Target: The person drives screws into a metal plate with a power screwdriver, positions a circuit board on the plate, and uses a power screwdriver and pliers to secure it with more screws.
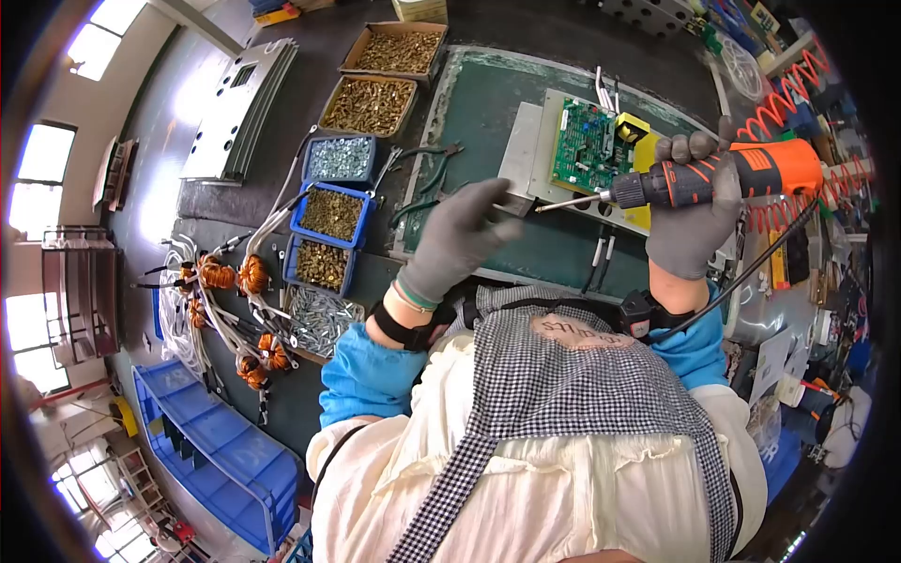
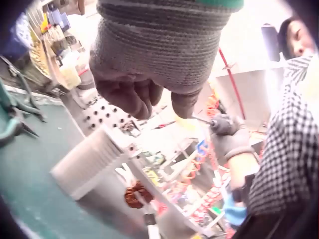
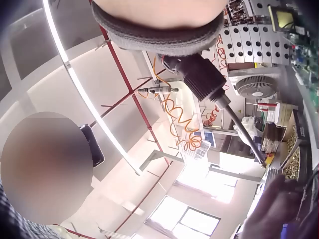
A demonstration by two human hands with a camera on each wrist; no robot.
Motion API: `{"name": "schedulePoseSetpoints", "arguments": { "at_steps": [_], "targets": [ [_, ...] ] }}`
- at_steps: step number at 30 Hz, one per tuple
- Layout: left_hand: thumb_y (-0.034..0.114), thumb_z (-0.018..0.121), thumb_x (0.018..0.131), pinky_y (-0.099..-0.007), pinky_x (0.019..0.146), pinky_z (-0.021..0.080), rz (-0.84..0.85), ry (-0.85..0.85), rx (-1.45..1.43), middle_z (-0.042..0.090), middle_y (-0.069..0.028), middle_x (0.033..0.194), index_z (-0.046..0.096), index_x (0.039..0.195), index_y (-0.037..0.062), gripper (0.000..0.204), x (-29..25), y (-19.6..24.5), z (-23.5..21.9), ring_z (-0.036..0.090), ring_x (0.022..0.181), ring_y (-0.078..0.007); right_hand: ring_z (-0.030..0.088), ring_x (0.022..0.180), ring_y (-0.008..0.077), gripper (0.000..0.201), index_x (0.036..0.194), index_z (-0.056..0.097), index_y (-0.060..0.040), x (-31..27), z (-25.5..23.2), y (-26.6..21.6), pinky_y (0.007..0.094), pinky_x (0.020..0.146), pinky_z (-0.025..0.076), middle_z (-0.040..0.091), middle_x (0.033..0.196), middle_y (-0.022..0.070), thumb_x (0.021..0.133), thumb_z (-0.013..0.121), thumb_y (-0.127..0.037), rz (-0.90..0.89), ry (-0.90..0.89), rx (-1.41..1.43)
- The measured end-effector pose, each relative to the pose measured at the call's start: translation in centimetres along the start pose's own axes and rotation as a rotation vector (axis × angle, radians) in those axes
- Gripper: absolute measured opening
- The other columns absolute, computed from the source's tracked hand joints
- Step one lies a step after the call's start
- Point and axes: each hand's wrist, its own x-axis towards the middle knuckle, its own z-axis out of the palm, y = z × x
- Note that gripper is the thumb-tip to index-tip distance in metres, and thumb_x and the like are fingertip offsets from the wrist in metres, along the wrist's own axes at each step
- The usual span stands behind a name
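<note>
My gloved right hand (image 1: 693,225) grips an orange and black electric screwdriver (image 1: 777,169), held sideways with its long bit (image 1: 574,202) pointing left. The bit crosses in front of a metal-based unit that carries a green circuit board (image 1: 584,141). Just left of the bit's tip is my gloved left hand (image 1: 460,235), fingers spread a little apart in the head view. In the left wrist view, that hand's fingers (image 2: 137,102) bend loosely, with a gap to the thumb and nothing visible between. A ribbed grey metal block (image 2: 89,162) stands below it.
Bins of small brass parts (image 1: 368,105) and a blue bin of silver hardware (image 1: 340,158) line the left. Green-handled pliers (image 1: 434,171) lie beside them. Copper-wound coils (image 1: 218,274) with white cables sit farther left. A black cord (image 1: 751,267) trails from the screwdriver.
</note>
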Motion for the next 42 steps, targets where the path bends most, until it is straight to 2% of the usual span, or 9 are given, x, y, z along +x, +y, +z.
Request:
{"name": "schedulePoseSetpoints", "arguments": {
  "at_steps": [4, 7, 13, 18, 21, 25, 29, 33, 42],
  "targets": [
    [0.014, 0.075, 0.079, -0.0346, 0.067, 0.052, 0.171, -0.178, -0.003, 0.068, -0.0127, 0.086, 0.069, 0.102, 0.0036, 0.026, 1.7, 0.8, 1.1, 0.068, 0.076, -0.0274, 0.056, 0.086, 0.0193, 0.054, 0.136, 0.041, -0.0059, -0.7, 0.7, 0.2, 0.0459, 0.088, 0.048, 0.057, 0.093, 0.0069, 0.089, 0.061, -0.024, 0.013, 0.011, -0.019],
    [0.013, 0.074, 0.080, -0.0358, 0.063, 0.052, 0.293, -0.086, 0.052, 0.067, -0.0117, 0.080, 0.072, 0.091, 0.0058, 0.014, 1.8, -0.6, 1.3, 0.066, 0.071, -0.0292, 0.055, 0.085, 0.0194, 0.057, 0.137, 0.040, -0.0050, -0.8, -0.7, -0.4, 0.0431, 0.089, 0.047, 0.056, 0.093, 0.0072, 0.088, 0.061, -0.026, 0.018, 0.084, -0.046],
    [0.024, 0.072, 0.081, -0.0394, 0.067, 0.051, 0.073, -0.169, 0.263, 0.065, -0.0108, 0.078, 0.071, 0.088, 0.0084, 0.018, -0.3, -7.4, -0.3, 0.065, 0.076, -0.0303, 0.049, 0.082, 0.0166, 0.042, 0.119, 0.049, -0.0074, 1.1, -9.2, -7.5, 0.0389, 0.083, 0.046, 0.047, 0.088, 0.0034, 0.088, 0.062, -0.032, 0.020, -0.032, 0.089],
    [0.034, 0.072, 0.080, -0.0433, 0.071, 0.051, -0.031, -0.277, 0.324, 0.066, -0.0125, 0.083, 0.070, 0.094, 0.0088, 0.029, 1.0, -9.6, -1.3, 0.065, 0.081, -0.0340, 0.045, 0.088, 0.0195, 0.033, 0.110, 0.047, -0.0036, -0.7, -11.9, -10.9, 0.0406, 0.091, 0.041, 0.043, 0.093, 0.0058, 0.089, 0.058, -0.026, -0.095, 0.129, -0.054],
    [0.034, 0.072, 0.079, -0.0451, 0.073, 0.050, -0.125, -0.150, 0.441, 0.066, -0.0143, 0.090, 0.068, 0.102, 0.0092, 0.034, 1.2, -9.1, -0.9, 0.064, 0.087, -0.0354, 0.045, 0.092, 0.0219, 0.026, 0.105, 0.046, -0.0050, -1.1, -13.5, -12.4, 0.0430, 0.096, 0.038, 0.043, 0.093, 0.0066, 0.089, 0.056, -0.023, -0.055, 0.258, -0.162],
    [0.035, 0.071, 0.079, -0.0428, 0.080, 0.051, -0.426, 0.232, 0.445, 0.067, -0.0154, 0.098, 0.066, 0.105, 0.0069, 0.039, -0.1, -8.0, -5.5, 0.064, 0.094, -0.0348, 0.046, 0.100, 0.0249, 0.027, 0.107, 0.048, -0.0027, -0.5, -14.9, -13.4, 0.0455, 0.097, 0.038, 0.043, 0.095, 0.0075, 0.089, 0.055, -0.021, 0.003, -0.006, -0.027],
    [0.036, 0.072, 0.079, -0.0445, 0.085, 0.052, -0.723, 0.274, 1.003, 0.069, -0.0174, 0.099, 0.070, 0.102, 0.0086, 0.036, -3.3, -11.9, -12.1, 0.066, 0.097, -0.0341, 0.044, 0.094, 0.0231, 0.026, 0.101, 0.045, -0.0042, 0.6, -13.7, -12.4, 0.0433, 0.094, 0.037, 0.038, 0.091, 0.0065, 0.085, 0.059, -0.019, -0.004, -0.030, 0.018],
    [0.041, 0.071, 0.080, -0.0434, 0.087, 0.052, -0.970, 0.130, 1.013, 0.071, -0.0148, 0.102, 0.070, 0.107, 0.0115, 0.040, -2.1, -13.9, -13.1, 0.067, 0.100, -0.0320, 0.043, 0.088, 0.0219, 0.029, 0.103, 0.044, -0.0039, 1.5, -13.2, -10.8, 0.0422, 0.092, 0.037, 0.038, 0.090, 0.0063, 0.084, 0.059, -0.020, -0.019, -0.023, 0.056],
    [0.042, 0.066, 0.084, -0.0433, 0.083, 0.051, -0.810, 0.318, 0.658, 0.071, -0.0142, 0.097, 0.075, 0.099, 0.0165, 0.032, -5.3, -16.7, -15.3, 0.067, 0.095, -0.0347, 0.044, 0.084, 0.0205, 0.038, 0.116, 0.048, -0.0023, -1.2, -11.9, -10.9, 0.0402, 0.090, 0.038, 0.042, 0.089, 0.0056, 0.089, 0.054, -0.028, -0.075, 0.077, -0.072]
  ]
}}
